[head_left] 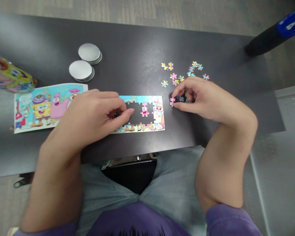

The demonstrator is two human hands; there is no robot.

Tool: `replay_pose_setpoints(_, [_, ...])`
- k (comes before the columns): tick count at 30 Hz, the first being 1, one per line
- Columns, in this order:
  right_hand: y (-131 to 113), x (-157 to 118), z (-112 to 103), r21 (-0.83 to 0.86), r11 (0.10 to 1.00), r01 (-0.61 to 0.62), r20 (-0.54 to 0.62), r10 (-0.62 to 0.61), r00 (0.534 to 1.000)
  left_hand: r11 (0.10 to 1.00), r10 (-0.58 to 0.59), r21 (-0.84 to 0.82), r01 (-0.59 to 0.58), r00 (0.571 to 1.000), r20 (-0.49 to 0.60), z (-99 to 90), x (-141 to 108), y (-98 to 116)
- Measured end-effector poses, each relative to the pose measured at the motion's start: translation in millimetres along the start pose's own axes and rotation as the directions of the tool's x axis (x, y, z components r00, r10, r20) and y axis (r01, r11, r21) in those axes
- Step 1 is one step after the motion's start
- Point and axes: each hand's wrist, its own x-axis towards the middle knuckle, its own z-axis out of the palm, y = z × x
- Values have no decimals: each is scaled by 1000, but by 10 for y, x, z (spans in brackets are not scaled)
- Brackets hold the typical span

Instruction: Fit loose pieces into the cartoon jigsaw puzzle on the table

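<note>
A partly assembled jigsaw puzzle (159,126) lies near the table's front edge, its border joined around a dark gap. Inside the gap sits a pink face piece (144,110), apart from the right border. My left hand (102,111) is over the puzzle's left part and hides it. Its fingers are curled with the thumb close to the index finger; anything between them is hidden. To the right of the puzzle, my right hand (195,96) pinches a pink puzzle piece (172,101) between thumb and index finger. Loose puzzle pieces (173,76) lie beyond that hand, some partly covered by it.
A printed picture sheet (43,109) with cartoon figures lies at the left, partly under my left forearm. Behind it stands a cartoon-printed tin (12,77). Two stacks of silver discs (80,70) are at the back left. A dark bottle-like object (267,39) stands at the far right corner.
</note>
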Motion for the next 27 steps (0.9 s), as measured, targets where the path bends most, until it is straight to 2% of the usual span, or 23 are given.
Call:
replay_pose_setpoints(3, [9, 9, 16, 18, 999, 33, -16, -32, 999, 1000, -4, -3, 4, 1000, 2, 6, -1, -7])
replay_pose_setpoints(6, [10, -9, 3, 67, 998, 1, -143, 9, 990, 1000, 0, -7, 0, 1000, -6, 9, -18, -23])
replay_pose_setpoints(10, [29, -29, -34, 71, 992, -106, -360, 124, 925, 1000, 24, -4, -24, 999, -28, 16, -15, -36])
replay_pose_setpoints(14, [99, 6, -57, 90, 989, -116, -506, 146, 850, 999, 46, 18, -45, 997, -57, 24, 8, -39])
replay_pose_setpoints(22, [275, 88, -85, 25, 987, -158, -515, 148, 845, 997, 77, 11, -76, 994, -78, 20, -31, -63])
replay_pose_setpoints(27, [303, 199, -14, -33, 985, -170, -449, 137, 883, 997, 66, -18, -68, 993, -98, 21, -11, -59])
